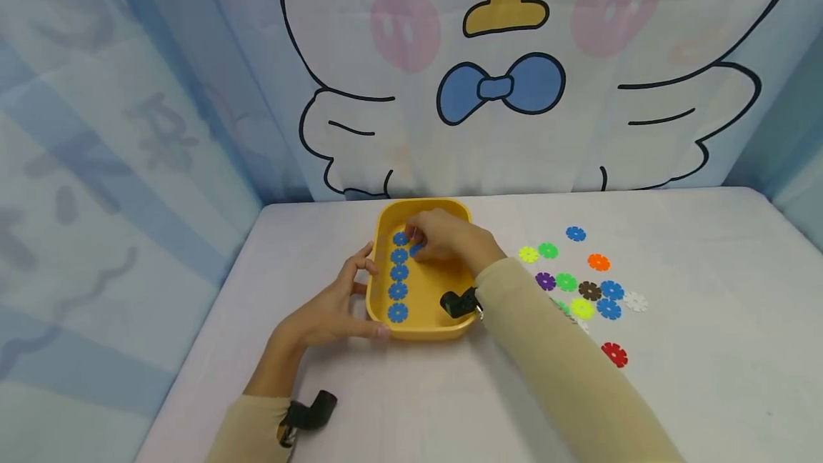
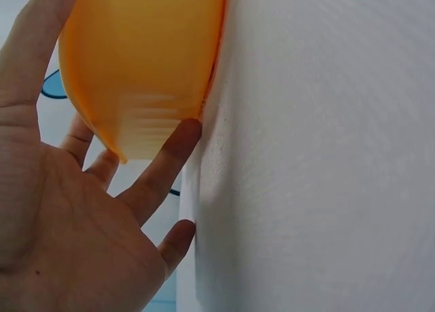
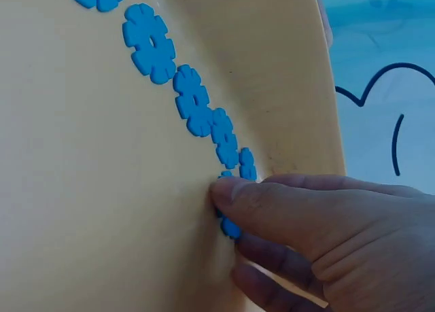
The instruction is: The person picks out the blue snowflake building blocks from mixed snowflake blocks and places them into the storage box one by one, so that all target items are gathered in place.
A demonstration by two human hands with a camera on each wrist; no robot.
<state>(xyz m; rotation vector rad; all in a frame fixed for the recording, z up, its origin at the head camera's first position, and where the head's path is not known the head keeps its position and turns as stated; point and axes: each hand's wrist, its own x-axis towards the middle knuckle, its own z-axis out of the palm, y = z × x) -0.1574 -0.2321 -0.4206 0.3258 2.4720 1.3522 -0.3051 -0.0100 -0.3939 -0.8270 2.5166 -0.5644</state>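
Observation:
A yellow plastic tray (image 1: 421, 332) stands on the table, with several blue flower-shaped discs (image 1: 398, 272) in a column along its left side. Inside the tray's far part, my right hand (image 1: 444, 236) pinches another blue flower-shaped disc (image 3: 231, 228). That disc is beside the far end of the column, partly hidden under the thumb in the right wrist view. At the tray's near left corner, my left hand (image 1: 331, 306) holds the tray, its thumb along the front and fingers bent at the left rim. The left wrist view shows its fingers spread against the tray's outer wall.
Loose flower-shaped discs in mixed colours lie on the white table (image 1: 707, 320) right of the tray, among them a red disc (image 1: 614, 354), an orange disc (image 1: 599, 262) and a blue disc (image 1: 575, 234). Some are behind the right sleeve (image 1: 553, 349). A printed curtain (image 1: 501, 148) hangs behind the table.

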